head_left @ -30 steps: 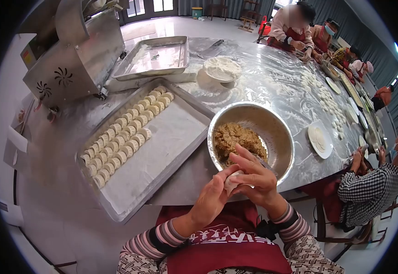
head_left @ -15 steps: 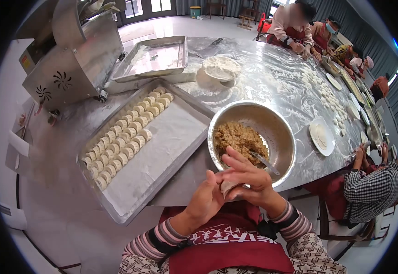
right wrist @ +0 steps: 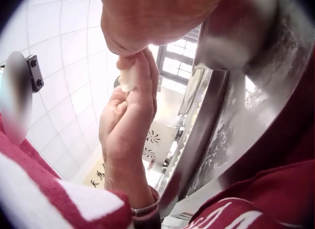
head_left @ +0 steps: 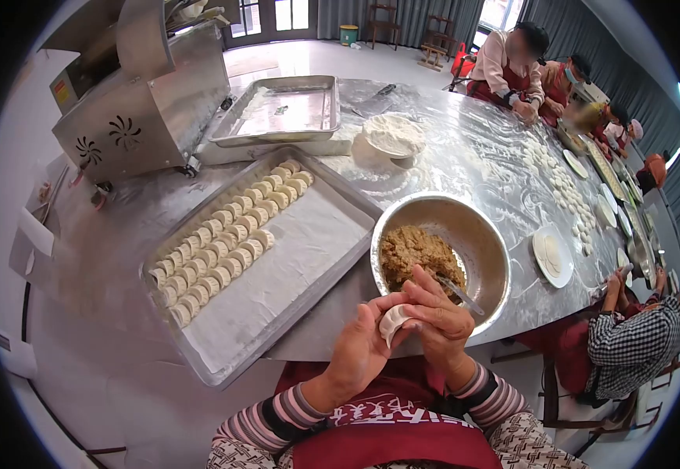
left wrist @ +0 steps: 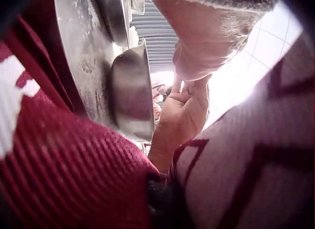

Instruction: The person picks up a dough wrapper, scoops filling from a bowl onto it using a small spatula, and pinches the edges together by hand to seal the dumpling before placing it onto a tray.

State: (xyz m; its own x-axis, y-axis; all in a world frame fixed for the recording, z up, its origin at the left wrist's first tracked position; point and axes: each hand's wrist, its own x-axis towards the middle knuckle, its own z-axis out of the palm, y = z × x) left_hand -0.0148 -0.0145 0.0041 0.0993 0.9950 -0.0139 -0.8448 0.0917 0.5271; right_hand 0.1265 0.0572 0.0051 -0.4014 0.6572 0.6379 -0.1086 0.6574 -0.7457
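Note:
A pale, crescent-shaped dumpling (head_left: 394,322) with a pleated edge is between my two hands, just in front of the metal bowl (head_left: 492,234). My left hand (head_left: 353,353) holds it between thumb and fingers. From the other side, my right hand (head_left: 440,322) pinches its edge, fingers overlapping the left fingertips. In the right wrist view the white dough (right wrist: 129,79) shows at the left hand's fingers. Brown filling (head_left: 418,254) lies in the bowl, with a spatula-like handle (head_left: 465,297) leaning out of it. The left wrist view hides the dumpling behind the hands.
On the left, a lined tray (head_left: 277,289) bears rows of dumplings (head_left: 223,250). Behind it are another metal tray (head_left: 324,125), a flour bowl (head_left: 394,137) and a steel machine (head_left: 144,102). A plate with wrappers (head_left: 562,273) stands right. Other people work along the table's far right.
My right hand has turned and its fingers have drawn in, so more of the dumpling's pleated crescent shows. The head view has shifted a little; trays and bowl stay put.

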